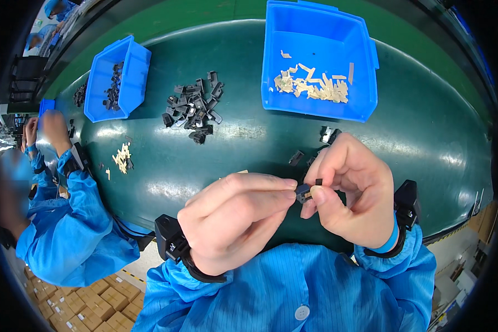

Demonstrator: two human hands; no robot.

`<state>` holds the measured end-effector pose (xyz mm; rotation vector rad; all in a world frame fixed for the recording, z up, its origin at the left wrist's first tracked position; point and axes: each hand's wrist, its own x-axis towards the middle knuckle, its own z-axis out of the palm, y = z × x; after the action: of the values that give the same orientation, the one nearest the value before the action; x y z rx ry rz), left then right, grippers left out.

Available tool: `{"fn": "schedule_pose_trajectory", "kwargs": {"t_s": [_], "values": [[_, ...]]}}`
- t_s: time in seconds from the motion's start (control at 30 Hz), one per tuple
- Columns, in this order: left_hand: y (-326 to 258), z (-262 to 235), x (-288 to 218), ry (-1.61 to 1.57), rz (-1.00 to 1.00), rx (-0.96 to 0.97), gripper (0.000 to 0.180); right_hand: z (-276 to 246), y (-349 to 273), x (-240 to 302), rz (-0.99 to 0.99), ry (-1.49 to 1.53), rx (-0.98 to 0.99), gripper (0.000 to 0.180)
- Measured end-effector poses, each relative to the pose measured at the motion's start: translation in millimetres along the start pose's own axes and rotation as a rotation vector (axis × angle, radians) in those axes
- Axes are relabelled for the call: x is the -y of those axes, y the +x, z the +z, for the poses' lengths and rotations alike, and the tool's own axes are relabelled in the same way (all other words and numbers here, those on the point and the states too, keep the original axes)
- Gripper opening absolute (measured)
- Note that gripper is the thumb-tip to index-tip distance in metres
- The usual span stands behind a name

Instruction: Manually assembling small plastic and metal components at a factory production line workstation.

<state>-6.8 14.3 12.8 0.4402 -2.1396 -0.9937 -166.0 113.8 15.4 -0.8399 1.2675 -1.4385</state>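
My left hand (235, 213) is closed, its fingertips pinching a small black plastic part (302, 191) just in front of my chest. A beige sliver shows on that part. My right hand (359, 191) meets it from the other side, thumb and forefinger pressed together at the same part; a tiny black end sticks up between them. The fingers hide most of the part. Just beyond my right hand lie a few loose parts, one black (296, 157) and one black with a shiny face (327, 134). A beige piece peeks out behind my left knuckles.
On the green table (238, 152), a large blue bin (321, 113) holds beige strips. A smaller blue bin (133, 83) contains black parts, with a black pile (196, 105) between them. Left lies a beige heap (122, 157), near a co-worker's blue sleeve (86, 221). Cardboard boxes (97, 301) stand below.
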Motion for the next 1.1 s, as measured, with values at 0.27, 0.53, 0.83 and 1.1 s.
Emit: {"fn": "schedule_pose_trajectory", "kwargs": {"t_s": [0.27, 0.53, 0.83, 1.1], "values": [[6.9, -13.1, -0.7, -0.197, -0.111, 0.176, 0.016, -10.3, 5.1, 10.1, 0.238, 0.145, 0.224, 0.012], [4.0, -9.3, -1.3, -0.709, -0.511, 0.205, 0.021, -9.3, 5.1, 6.3, 0.212, 0.208, 0.251, 0.010], [4.2, -7.9, -5.7, -0.844, -0.740, 0.261, 0.028, -8.2, 4.8, 5.6, 0.194, 0.131, 0.246, 0.009], [2.4, -11.9, -3.6, -0.916, -0.769, 0.285, 0.025, -10.1, 5.5, 5.4, 0.223, 0.215, 0.282, 0.008]]}}
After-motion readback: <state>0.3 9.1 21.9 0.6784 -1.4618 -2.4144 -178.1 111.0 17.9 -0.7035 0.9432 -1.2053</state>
